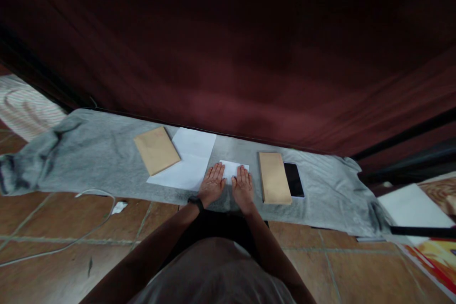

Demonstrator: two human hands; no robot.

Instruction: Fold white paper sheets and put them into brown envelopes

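Note:
Both hands lie flat on a small folded sheet of white paper (pixel 231 169) on the grey cloth in front of me. My left hand (pixel 213 183) covers its left side, fingers stretched out, with a dark band on the wrist. On the right side of the paper rests my right hand (pixel 243 189), its fingers extended too. Left of my hands is a larger white sheet (pixel 194 156) with crease lines, partly under a brown envelope (pixel 156 150). To the right, a stack of brown envelopes (pixel 275 178) partly overlaps a dark-screened phone (pixel 294 180).
Grey cloth (pixel 96 152) covers the long narrow surface. A dark red curtain-like wall (pixel 228 71) rises behind it. On the tiled floor (pixel 149 221) lie a white cable (pixel 85 235) and a crumpled white scrap (pixel 119 207). A white board-like item (pixel 415 206) is at far right.

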